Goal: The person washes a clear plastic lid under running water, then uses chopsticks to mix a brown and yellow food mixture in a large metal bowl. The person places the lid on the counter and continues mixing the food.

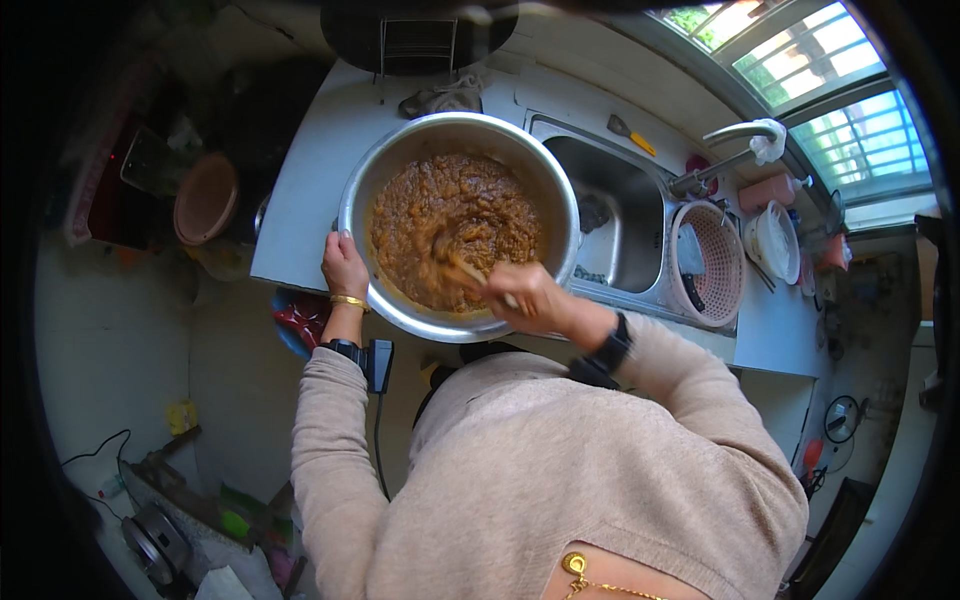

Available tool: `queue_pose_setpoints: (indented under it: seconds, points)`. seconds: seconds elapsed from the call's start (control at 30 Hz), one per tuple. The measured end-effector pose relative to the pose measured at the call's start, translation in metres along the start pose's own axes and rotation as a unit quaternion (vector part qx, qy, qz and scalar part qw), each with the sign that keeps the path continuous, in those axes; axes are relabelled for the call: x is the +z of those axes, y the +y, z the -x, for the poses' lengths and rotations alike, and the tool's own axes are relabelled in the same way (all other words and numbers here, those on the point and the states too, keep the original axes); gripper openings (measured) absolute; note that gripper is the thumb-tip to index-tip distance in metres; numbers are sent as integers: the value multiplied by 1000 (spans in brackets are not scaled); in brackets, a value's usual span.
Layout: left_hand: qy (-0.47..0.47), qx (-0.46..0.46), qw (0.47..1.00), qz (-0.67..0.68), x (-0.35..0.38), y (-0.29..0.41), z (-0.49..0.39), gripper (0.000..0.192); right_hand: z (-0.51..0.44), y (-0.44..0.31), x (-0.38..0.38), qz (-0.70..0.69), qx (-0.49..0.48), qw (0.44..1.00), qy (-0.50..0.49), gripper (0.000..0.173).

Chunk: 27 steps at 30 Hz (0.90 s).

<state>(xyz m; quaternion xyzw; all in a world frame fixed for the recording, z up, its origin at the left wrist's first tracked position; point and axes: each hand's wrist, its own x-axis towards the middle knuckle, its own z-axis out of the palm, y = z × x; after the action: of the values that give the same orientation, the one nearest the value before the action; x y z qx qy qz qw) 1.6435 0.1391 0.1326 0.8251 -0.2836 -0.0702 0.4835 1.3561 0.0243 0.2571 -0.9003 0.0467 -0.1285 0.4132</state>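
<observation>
A large metal basin (pixel 459 330) stands on the white countertop (pixel 300 217), its right side over the edge of the sink. Inside lies a thick brown, lumpy mixture (pixel 450 195) with a wet sheen. At the basin's left rim, my left hand (pixel 346 266) grips the edge. My right hand (pixel 527 294) is closed around the handle of a wooden stirring utensil (pixel 469 271), low over the basin's right front. The utensil's lower end is blurred and sunk in the mixture, so its shape is hidden.
Right of the basin is a stainless steel sink (pixel 637 255) under a faucet (pixel 712 176). A pink colander (pixel 726 277) holds a cleaver (pixel 690 262). A yellow-handled brush (pixel 631 135) lies behind the sink. A brown plastic bowl (pixel 207 199) sits at left, beyond the counter.
</observation>
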Motion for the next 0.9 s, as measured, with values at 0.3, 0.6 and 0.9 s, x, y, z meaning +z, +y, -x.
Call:
queue_pose_setpoints:
  seconds: [0.3, 0.6, 0.9]
  points:
    - [2, -3, 1000, 3, 0, -3, -1, 27, 2, -5, -3, 31, -19, 999, 37, 9]
    - [1, 2, 1000, -17, 1, -5, -1, 25, 9, 5, -8, 82, 28, 989, 120, 21]
    - [-12, -6, 1000, -10, 3, -8, 0, 26, 10, 16, -14, 115, 52, 964, 234, 14]
